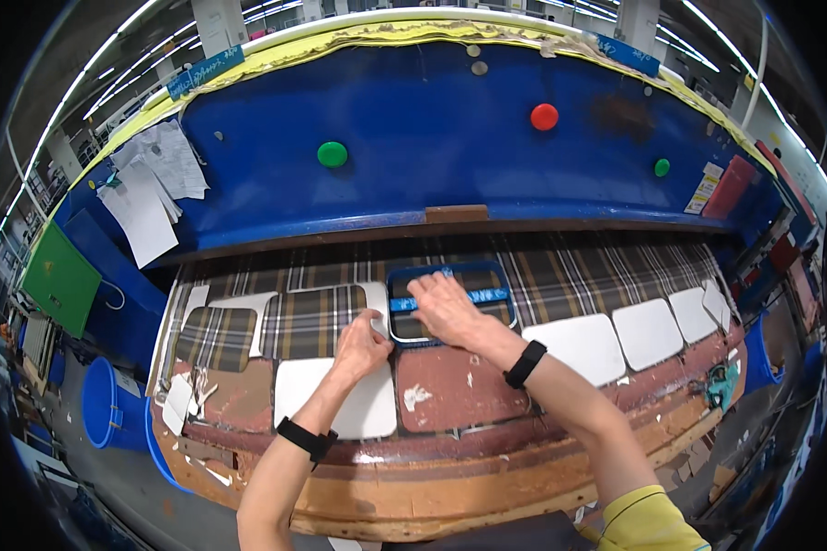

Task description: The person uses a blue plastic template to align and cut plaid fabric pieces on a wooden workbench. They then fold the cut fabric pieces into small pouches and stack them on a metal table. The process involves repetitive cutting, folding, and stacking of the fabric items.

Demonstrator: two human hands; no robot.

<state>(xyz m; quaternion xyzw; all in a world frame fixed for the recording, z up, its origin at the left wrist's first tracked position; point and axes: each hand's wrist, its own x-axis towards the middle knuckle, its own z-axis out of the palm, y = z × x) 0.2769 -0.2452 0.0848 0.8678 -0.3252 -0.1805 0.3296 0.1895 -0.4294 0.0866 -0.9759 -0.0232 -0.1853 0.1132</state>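
Head view: the blue, rectangular, metal-looking frame (402,305), likely stiff and weighty, suits holding by its crossbar (489,296), where the right hand (446,309) curls, grip unclear; the left hand (362,345) bunches, pinch unclear.

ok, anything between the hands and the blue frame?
Nothing visible. The right hand is over the blue frame, fingers at its crossbar. The left hand is right beside its near-left corner; can't tell if it touches. The plaid cloth lies beneath, not in the way.
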